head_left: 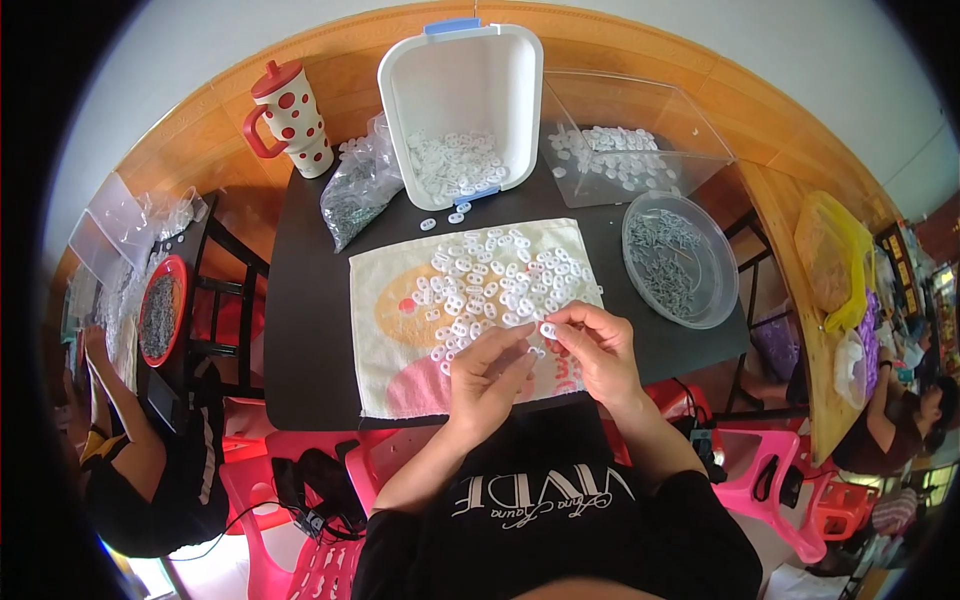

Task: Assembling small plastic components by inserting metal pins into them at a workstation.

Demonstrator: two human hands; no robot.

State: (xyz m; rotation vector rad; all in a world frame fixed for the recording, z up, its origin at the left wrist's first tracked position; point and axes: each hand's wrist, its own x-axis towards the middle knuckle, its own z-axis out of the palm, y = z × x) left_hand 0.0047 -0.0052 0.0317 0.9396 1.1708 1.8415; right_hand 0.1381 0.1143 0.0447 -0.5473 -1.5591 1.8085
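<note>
While I stood by the black table [310, 330], both of the person's hands met over the near edge of a printed cloth [400, 380]. The left hand [488, 378] had its fingers curled and its fingertips pinched together just beside those of the right hand [598, 350]. The right hand's thumb and forefinger gripped one small white plastic ring [548, 329]; whether the left hand also touched it, I could not tell. A loose heap of similar white rings [490, 280] lay spread on the cloth just beyond the hands. Farther back stood a tilted white tub [505, 70] with more rings inside, a clear box [690, 130] to its right, and a clear round bowl [722, 300] of grey parts on the right. A bag of grey parts [355, 195] and a red-spotted tumbler [290, 115] sat at back left.
</note>
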